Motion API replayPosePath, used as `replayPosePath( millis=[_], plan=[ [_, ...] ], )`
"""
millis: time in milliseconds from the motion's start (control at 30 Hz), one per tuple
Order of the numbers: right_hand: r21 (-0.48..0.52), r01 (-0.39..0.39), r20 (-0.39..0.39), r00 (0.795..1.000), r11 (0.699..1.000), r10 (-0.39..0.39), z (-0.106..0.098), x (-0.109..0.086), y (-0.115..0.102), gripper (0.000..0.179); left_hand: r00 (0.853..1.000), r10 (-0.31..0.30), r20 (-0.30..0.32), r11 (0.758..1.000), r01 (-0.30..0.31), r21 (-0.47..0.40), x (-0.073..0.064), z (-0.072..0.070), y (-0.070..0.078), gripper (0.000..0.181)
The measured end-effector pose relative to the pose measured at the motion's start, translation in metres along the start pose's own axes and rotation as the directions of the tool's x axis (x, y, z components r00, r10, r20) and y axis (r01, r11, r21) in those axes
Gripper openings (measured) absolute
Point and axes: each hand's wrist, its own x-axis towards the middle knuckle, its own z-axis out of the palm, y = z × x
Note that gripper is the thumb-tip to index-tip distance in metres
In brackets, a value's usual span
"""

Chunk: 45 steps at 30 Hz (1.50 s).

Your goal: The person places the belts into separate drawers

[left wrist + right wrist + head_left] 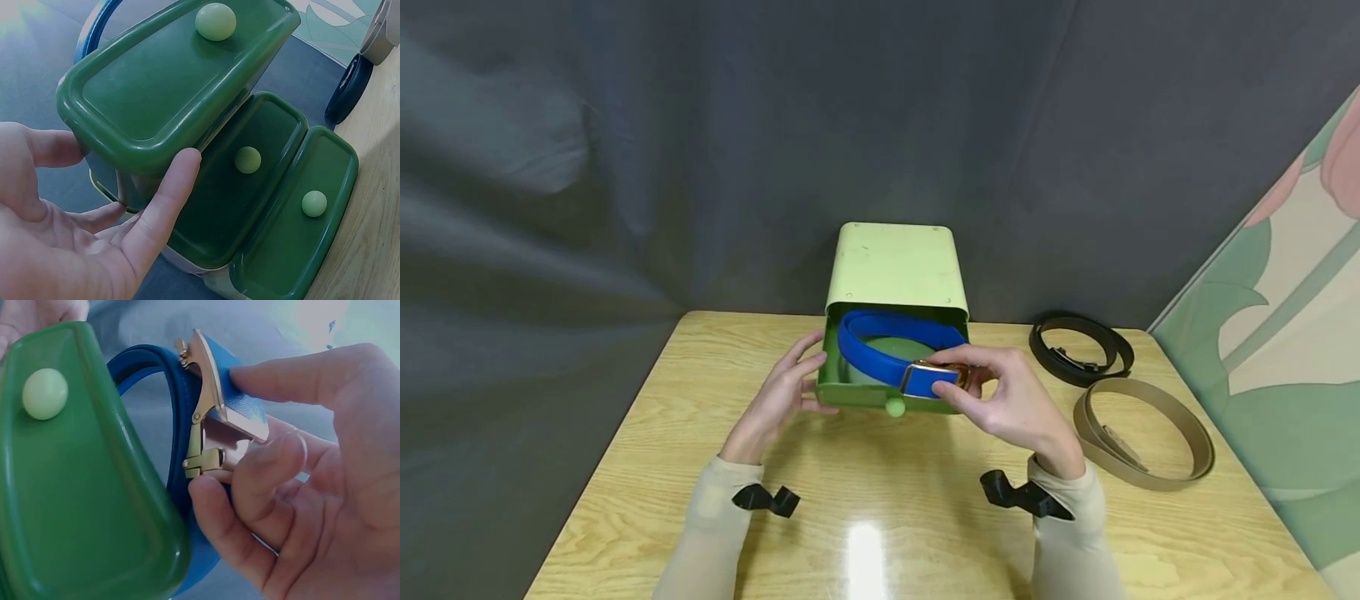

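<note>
A coiled blue belt (874,360) with a gold-edged buckle (206,419) is over the pulled-out top drawer (857,398) of a green cabinet (895,262). My right hand (1011,396) pinches the belt at its buckle, with the thumb and fingers on either side of it. In the right wrist view the buckle is flipped partly up. At the drawer's left side, my left hand (778,396) rests against it with fingers spread and mostly straight. One fingertip (187,159) touches the drawer's lower front edge. How deep the belt sits in the drawer is partly hidden.
Two lower drawers, one with a round knob (248,160), are closed below the open one. To the right on the wooden table (647,467) lie a coiled black belt (1045,354) and a coiled tan belt (1198,450). A dark curtain (760,150) hangs behind.
</note>
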Motion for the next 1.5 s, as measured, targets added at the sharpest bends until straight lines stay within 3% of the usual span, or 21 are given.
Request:
replayPosePath(
  millis=[733,1500],
  plan=[
    [0.004,-0.030,0.000,1.000,1.000,0.030,0.005,0.000,-0.005,0.026,1.000,0.005,0.018,1.000,-0.006,0.019,-0.002,0.000,0.002,0.064],
    [-0.026,-0.023,0.012,1.000,0.999,0.024,0.006,0.007,-0.002,0.025,1.000,0.011,-0.002,1.000,-0.011,0.014,-0.002,0.000,0.001,0.063]
  ],
)
